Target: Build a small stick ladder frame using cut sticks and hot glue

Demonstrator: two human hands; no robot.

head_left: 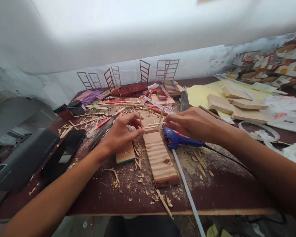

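A ridged wooden block (160, 154) lies lengthwise in front of me, with two thin sticks standing up at its far end. My left hand (123, 131) is closed at the left upright stick (140, 119), its thumb and fingertips beside it. My right hand (189, 123) pinches the end of a thin wooden stick (154, 124) that lies crosswise near the right upright stick (161, 115). Another crosspiece sits low between the uprights. Right of the block rests a blue glue gun (179, 137) with a long white glue stick (187, 187) in its back.
Small ladder-backed pieces (144, 70) stand along the wall. Loose sticks, a dark-handled tool (102, 131) and jars (76, 108) lie to the left, near a phone (64, 153) and a black box (27, 158). Wood blocks (249, 113) lie on yellow paper at right. Shavings litter the table.
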